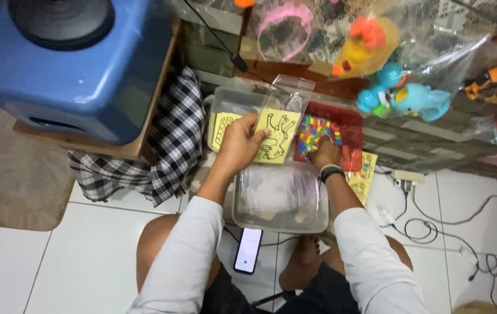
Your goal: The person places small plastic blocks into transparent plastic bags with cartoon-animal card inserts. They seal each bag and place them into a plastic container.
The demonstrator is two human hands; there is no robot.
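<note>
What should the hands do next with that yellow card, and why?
Probably the right hand picks a few colourful bits from the red tray, since it already rests on them. The left hand holds the yellow card up, and its line drawing looks uncoloured, so a bit likely goes onto it. That is only a guess.

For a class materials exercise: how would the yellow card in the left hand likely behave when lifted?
The yellow card looks thin and flat, so probably light and somewhat bendy. The left hand holds it by one edge without visible sagging, suggesting some stiffness. Flat, so unlikely to roll.
</note>
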